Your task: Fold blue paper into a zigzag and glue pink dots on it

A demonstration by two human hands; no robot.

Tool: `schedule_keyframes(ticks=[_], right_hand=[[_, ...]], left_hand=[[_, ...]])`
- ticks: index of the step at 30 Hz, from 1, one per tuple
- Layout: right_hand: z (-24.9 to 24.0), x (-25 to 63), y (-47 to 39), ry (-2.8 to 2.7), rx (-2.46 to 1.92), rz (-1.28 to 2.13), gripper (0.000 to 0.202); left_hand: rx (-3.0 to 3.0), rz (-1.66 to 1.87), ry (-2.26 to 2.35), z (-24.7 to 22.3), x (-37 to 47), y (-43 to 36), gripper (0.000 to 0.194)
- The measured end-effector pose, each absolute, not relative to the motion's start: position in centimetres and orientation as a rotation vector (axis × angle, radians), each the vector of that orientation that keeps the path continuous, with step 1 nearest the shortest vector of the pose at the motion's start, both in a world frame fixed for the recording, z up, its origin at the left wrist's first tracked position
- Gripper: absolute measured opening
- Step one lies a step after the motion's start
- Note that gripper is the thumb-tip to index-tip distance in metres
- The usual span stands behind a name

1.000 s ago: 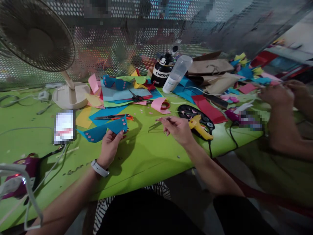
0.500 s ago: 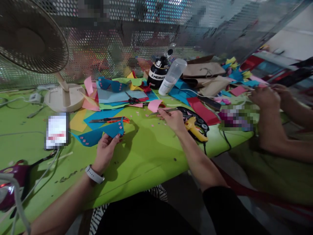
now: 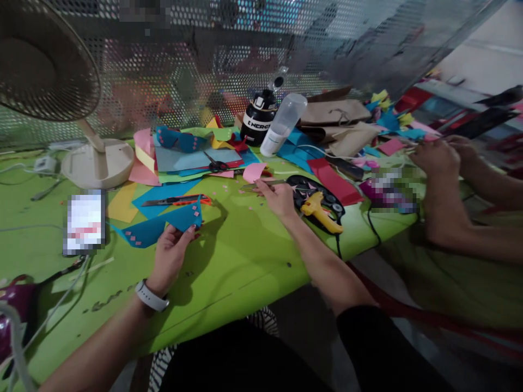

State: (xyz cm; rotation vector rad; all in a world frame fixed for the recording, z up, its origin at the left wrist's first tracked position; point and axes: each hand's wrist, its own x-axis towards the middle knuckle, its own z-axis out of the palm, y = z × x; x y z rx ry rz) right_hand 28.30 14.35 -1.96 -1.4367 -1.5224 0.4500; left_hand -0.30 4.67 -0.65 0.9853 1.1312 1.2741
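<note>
My left hand (image 3: 174, 251) pinches the right part of a blue paper piece (image 3: 153, 227), which has small pink squares stuck near both ends. In my right hand (image 3: 279, 199) are metal tweezers (image 3: 252, 185), their tips pointing left over small pink bits on the table. A curled pink paper (image 3: 254, 172) lies just behind the tweezers. Beyond the blue piece rests an orange cutter (image 3: 198, 200) with its blade to the left. The yellow glue gun (image 3: 321, 212) sits on a black tray (image 3: 337, 207) to the right of my right hand.
A fan (image 3: 98, 163) and a phone (image 3: 84, 222) stand and lie at the left. Behind are scissors (image 3: 216, 165), blue paper glasses (image 3: 180, 140), a black bottle (image 3: 258, 121) and a clear bottle (image 3: 285, 125). Another person's hands (image 3: 439, 158) work at the right.
The whole view has shifted slightly, moving the table items left. My right hand and the tweezers have moved a little; both hands keep their holds.
</note>
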Motion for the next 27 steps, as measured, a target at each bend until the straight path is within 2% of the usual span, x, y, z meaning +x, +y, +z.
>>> schedule_keyframes(ticks=[16,27], right_hand=[[-1.3,28.4,13.0,-1.595,-1.384,0.412,0.035],[-2.1,29.1,13.9,-1.57,-1.439,0.466,0.041]], left_hand=[[0.972,1.283,1.134,-0.7,-0.3,4.7,0.036],[0.996,1.271,1.122,-0.8,-0.3,4.7,0.036]])
